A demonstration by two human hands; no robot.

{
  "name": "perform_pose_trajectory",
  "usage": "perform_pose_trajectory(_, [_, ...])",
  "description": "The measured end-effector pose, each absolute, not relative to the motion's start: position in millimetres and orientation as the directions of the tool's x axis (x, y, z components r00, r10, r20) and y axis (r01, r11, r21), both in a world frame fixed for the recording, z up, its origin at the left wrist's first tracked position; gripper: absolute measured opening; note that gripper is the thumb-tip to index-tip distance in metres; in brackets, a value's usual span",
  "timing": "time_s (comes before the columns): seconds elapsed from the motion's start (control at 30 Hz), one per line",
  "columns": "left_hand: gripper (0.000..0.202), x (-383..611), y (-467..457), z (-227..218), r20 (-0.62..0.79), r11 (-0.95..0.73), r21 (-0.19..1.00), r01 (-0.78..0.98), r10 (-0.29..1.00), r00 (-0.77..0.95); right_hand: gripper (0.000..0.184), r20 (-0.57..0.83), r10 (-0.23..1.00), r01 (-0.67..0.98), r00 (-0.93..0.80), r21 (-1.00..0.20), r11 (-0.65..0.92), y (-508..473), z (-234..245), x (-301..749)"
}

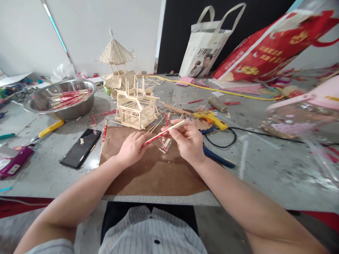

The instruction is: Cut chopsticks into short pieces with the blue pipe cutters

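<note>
A pair of wooden chopsticks (174, 126) in a red and white paper sleeve slants up to the right between my hands, the pale wood showing at the right end. My left hand (132, 148) pinches the lower, wrapped end. At the upper end the fingers of my right hand (189, 141) are closed round the chopsticks. Below them a brown board (153, 176) carries red sleeve scraps and short stick pieces (166, 144). Just behind my hands stands a hexagonal frame of pale sticks (137, 109). A stick pavilion with a pointed roof (115, 53) rises farther back.
Left are a steel basin (79, 109) of wrapped chopsticks, a black phone (81, 148), a yellow-handled knife (51, 128) and a purple box (16, 164). Right, a yellow glue gun (215, 120) trails a black cord. A white bag (202, 49) and red bag (272, 46) stand behind.
</note>
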State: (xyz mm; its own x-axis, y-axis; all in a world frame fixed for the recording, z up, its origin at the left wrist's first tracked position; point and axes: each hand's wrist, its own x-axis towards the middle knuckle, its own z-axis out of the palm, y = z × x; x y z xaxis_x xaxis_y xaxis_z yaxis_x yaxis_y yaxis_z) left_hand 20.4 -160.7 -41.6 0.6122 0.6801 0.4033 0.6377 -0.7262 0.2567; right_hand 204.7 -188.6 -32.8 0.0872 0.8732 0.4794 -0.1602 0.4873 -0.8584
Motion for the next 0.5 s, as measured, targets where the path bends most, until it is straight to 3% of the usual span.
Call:
perform_pose_trajectory(0.13, [0.037, 19.2, -163.0, -36.0, 0.168, -0.587, 0.444, 0.677, 0.797, 0.580, 0.019, 0.338, 0.940, -0.257, 0.053, -0.905, 0.340, -180.6, -32.8, 209.4])
perform_pose_trajectory(0.27, [0.046, 20.2, -166.7, -27.3, 0.095, -0.531, 0.630, 0.567, 0.777, 0.623, 0.020, 0.329, 0.943, -0.264, 0.041, -0.907, 0.328, -175.5, -35.3, 214.1])
perform_pose_trajectory(0.5, [0.045, 22.5, -167.8, -27.8, 0.049, -0.470, 0.714, 0.520, 0.774, 0.632, 0.022, 0.306, 0.952, -0.239, -0.026, -0.926, 0.291, -170.9, -44.3, 216.4])
